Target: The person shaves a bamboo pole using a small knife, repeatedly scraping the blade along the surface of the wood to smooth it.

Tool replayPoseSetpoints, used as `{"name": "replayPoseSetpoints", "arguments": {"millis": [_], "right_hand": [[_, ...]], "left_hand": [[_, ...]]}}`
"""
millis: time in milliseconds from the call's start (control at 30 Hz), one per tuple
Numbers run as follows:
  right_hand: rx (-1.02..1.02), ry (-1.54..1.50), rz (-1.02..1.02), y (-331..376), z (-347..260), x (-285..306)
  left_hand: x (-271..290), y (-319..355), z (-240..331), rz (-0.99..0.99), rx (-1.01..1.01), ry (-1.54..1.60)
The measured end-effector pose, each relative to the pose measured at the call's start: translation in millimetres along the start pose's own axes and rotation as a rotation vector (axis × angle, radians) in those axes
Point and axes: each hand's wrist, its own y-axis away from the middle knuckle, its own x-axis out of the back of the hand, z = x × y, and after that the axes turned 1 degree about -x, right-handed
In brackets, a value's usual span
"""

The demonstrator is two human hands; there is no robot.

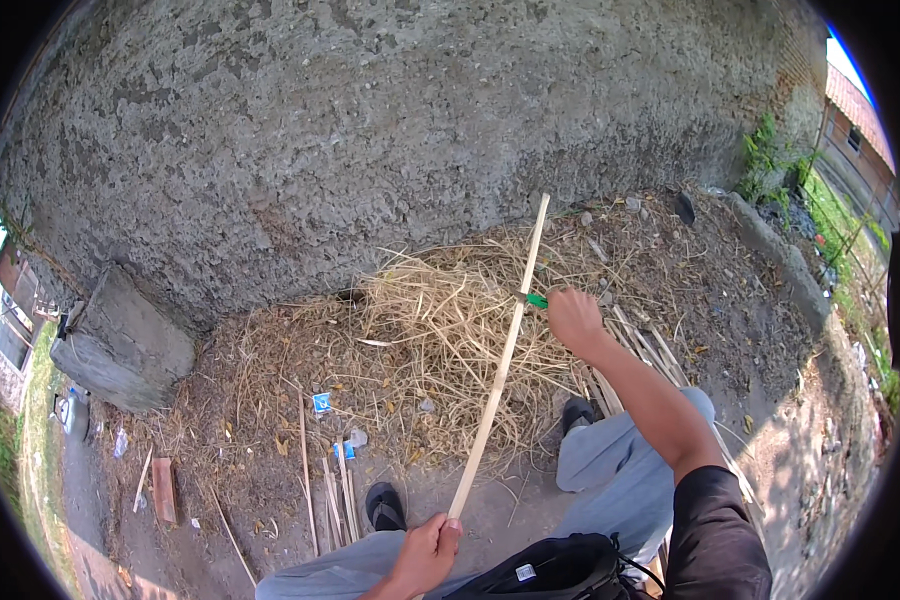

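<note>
- On the ground at about nine o'clock from your left foot lies a small blue wrapper, squarish, with a white patch in its middle, resting at the edge of the dry shavings.
- Just below it, toward five o'clock, you have a second small packet, blue and white, crumpled flat among the thin sticks.
- At six o'clock, on the black bag in your lap, sits a small white rectangular label.

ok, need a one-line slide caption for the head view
Left hand grips a long bamboo strip at its near end while the right hand holds a green-handled tool against it, above a shavings pile.
</note>
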Motion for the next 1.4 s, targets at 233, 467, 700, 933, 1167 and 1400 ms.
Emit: {"name": "replayPoseSetpoints", "arguments": {"millis": [233,467,700,933,1167,1400], "right_hand": [[-0.032,0.006,-0.023,-11.9,-6.0,-20.3],[-0.339,-0.077,0.001,-29.9,77.0,-8.4],[-0.176,-0.470,-0.233,9.5,19.7,26.5],[-0.128,-0.826,-0.270,76.7,-40.9,52.3],[-0.164,-1.349,-0.339,108.3,-83.6,26.5],[-0.169,-1.510,-0.420,105.3,-95.6,24.1]], "left_hand": [[12.4,26.7,24.0,-0.013,-0.064,-0.007],[51.0,109.7,-15.7,0.024,0.460,0.221],[63.0,91.1,-2.9,-0.042,0.440,0.271],[50.2,85.7,2.1,-0.100,0.544,0.479],[32.8,47.1,19.2,-0.051,0.594,0.538],[16.5,-0.3,23.5,-0.162,0.587,0.675]]}}
